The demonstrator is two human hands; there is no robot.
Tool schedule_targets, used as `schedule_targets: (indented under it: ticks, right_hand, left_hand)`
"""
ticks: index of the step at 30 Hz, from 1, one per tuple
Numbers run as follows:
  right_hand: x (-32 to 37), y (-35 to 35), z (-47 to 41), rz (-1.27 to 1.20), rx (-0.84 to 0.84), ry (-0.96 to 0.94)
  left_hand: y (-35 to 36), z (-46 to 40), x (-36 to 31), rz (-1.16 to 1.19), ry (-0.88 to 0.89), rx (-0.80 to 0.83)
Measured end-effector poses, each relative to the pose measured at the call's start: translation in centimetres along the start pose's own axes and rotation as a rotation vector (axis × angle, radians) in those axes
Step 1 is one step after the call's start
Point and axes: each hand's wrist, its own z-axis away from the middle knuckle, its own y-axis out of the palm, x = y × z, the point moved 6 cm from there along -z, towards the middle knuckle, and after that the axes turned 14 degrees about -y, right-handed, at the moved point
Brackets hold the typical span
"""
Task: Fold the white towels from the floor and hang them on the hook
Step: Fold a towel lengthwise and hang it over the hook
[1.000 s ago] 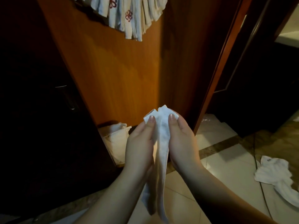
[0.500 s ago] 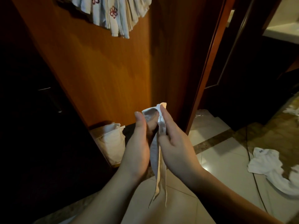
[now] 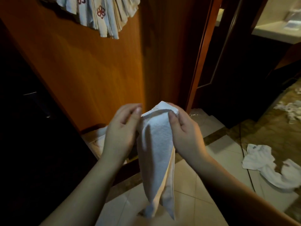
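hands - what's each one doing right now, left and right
Left hand: pinches the top corner of the white towel.
Right hand: grips the towel's other top corner, thumb in front.

Dim room — orange wood panel (image 3: 97, 70), pale tiled floor (image 3: 187, 185), dark doorway (image 3: 244, 95).

Home bathroom entrance, tiled floor (image 3: 218, 154), wooden door (image 3: 91, 75), hung towels (image 3: 101, 12), pale counter (image 3: 276, 33)

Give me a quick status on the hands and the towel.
Both hands pinching: left hand, right hand. White towel held at its top, hanging down, not yet hung. More towels on floor. Nothing blocking.
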Motion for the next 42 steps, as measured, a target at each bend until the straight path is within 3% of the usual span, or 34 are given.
schedule_targets:
  ticks: [3, 8, 10, 14, 17, 23, 28, 30, 34, 39, 42]
  right_hand:
    - [0.1, -1.9, -1.6, -0.019, -0.04, 0.03]
    - [-0.3, -4.8, -3.2, -0.074, -0.11, 0.06]
    - [-0.6, -5.9, -3.8, -0.094, -0.104, 0.066]
    - [-1.5, -7.9, -4.4, 0.002, -0.077, 0.085]
    - [-2.6, -8.9, -4.7, 0.036, -0.087, 0.122]
    - [-2.7, -9.3, -6.3, -0.016, -0.134, 0.124]
    - [-2.8, -8.5, -7.4, -0.041, -0.085, 0.08]
    - [-2.6, -8.1, -7.9, -0.042, -0.096, 0.071]
    - [-2.1, -7.8, -8.6, -0.007, -0.143, 0.063]
    - [-2.0, -7.8, -9.0, 0.019, -0.154, 0.064]
    - [-2.0, -8.3, -9.2, 0.011, -0.177, 0.066]
  left_hand:
    - [-0.5, -1.8, 1.4, -0.397, 0.089, 0.058]
    - [-0.1, -4.2, 4.9, -0.928, -0.001, 0.226]
    - [-0.9, -4.7, 4.1, -1.012, 0.033, 0.229]
    - [-3.4, -4.7, -1.2, -0.826, 0.452, 0.068]
    - [-5.2, -4.3, -4.9, -0.679, 0.54, -0.07]
    - [-5.2, -5.2, -8.0, -0.707, 0.484, -0.148]
    - [-5.0, -6.8, -8.3, -1.091, 0.451, -0.213]
    - [-4.6, -7.4, -8.0, -1.16, 0.411, -0.174]
    - [-4.4, -8.6, -7.7, -1.091, 0.338, 0.055]
    - [-4.4, -8.6, -6.9, -1.159, 0.424, 0.023]
    - [-3.8, -8.6, -6.1, -1.053, 0.447, 0.112]
